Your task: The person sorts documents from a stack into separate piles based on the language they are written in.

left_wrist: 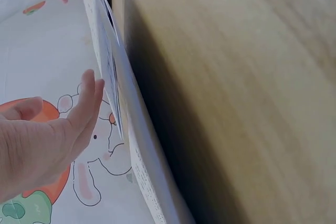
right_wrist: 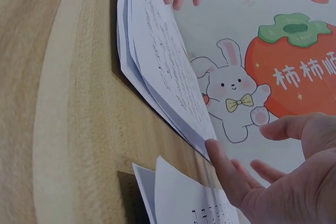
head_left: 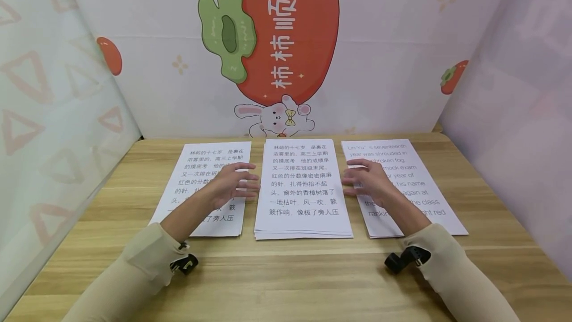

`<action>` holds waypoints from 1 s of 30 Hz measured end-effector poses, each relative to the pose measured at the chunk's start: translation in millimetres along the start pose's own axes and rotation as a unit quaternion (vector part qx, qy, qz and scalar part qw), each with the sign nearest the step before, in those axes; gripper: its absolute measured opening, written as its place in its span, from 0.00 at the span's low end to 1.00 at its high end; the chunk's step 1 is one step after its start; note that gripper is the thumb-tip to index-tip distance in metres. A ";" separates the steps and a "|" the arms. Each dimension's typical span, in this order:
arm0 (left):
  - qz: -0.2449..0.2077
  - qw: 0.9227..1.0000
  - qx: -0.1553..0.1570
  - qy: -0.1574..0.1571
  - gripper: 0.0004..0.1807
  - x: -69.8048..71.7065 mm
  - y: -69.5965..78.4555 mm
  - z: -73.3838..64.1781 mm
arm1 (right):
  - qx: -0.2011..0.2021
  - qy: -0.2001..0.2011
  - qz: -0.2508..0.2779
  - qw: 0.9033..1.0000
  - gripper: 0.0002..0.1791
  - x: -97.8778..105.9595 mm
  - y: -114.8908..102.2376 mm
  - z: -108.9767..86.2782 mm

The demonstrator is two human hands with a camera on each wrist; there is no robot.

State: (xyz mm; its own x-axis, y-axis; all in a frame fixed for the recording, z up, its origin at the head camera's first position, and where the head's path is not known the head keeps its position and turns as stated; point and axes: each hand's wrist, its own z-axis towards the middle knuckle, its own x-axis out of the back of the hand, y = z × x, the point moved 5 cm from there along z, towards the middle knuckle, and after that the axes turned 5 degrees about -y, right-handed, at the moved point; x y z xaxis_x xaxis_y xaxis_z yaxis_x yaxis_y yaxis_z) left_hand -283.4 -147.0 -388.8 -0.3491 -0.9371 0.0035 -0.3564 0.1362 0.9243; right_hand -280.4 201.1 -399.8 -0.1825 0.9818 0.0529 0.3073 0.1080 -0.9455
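Observation:
Three stacks of printed paper lie side by side on the wooden table. Chinese text covers the left stack (head_left: 192, 168) and the middle stack (head_left: 300, 190); the right stack (head_left: 393, 150) bears English text. My left hand (head_left: 229, 183) hovers over the right side of the left stack, its loosely spread fingers pointing towards the middle one. Over the left part of the right stack is my right hand (head_left: 370, 181), fingers also pointing inward. Both hands hold nothing and hide some of the print. In the right wrist view, the middle stack (right_wrist: 157, 61) shows slightly separated sheet edges.
A pale backdrop (head_left: 384, 63) with a large persimmon and a rabbit stands behind the wooden table (head_left: 286, 277). Patterned panels flank it at left (head_left: 58, 98) and right (head_left: 514, 128). Black wrist devices show at the left cuff (head_left: 184, 264) and right cuff (head_left: 404, 258).

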 end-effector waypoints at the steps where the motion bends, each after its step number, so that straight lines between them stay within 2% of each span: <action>1: -0.001 1.000 -0.004 -0.002 0.26 -0.2 0.5 -0.1 | 0.000 0.001 0.000 1.000 0.33 0.0 0.0 0.0; 9: -0.015 1.000 -0.008 -0.004 0.26 -2.8 1.4 4.9 | 0.005 -0.009 0.021 1.000 0.33 -0.2 2.2 2.0; 18: 0.014 1.000 -0.011 0.025 0.25 -8.4 3.4 11.4 | 0.023 -0.016 0.037 0.999 0.33 -1.0 1.6 3.9; 23: 0.017 0.999 -0.002 0.035 0.27 -10.8 2.0 11.3 | 0.033 -0.023 0.040 0.998 0.34 -3.4 0.6 3.2; 30: 0.013 1.000 -0.009 0.020 0.28 -16.0 1.8 12.0 | 0.031 -0.034 0.063 0.997 0.34 -3.7 2.0 3.8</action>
State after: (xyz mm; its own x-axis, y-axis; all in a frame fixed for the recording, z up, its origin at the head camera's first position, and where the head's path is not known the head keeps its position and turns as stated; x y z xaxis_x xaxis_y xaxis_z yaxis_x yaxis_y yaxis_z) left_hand -288.9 -127.9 -391.7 -0.3229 -0.9454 0.0430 -0.3311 0.1554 0.9307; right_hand -282.6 197.1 -403.1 -0.2092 0.9740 -0.0872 0.2728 -0.0275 -0.9617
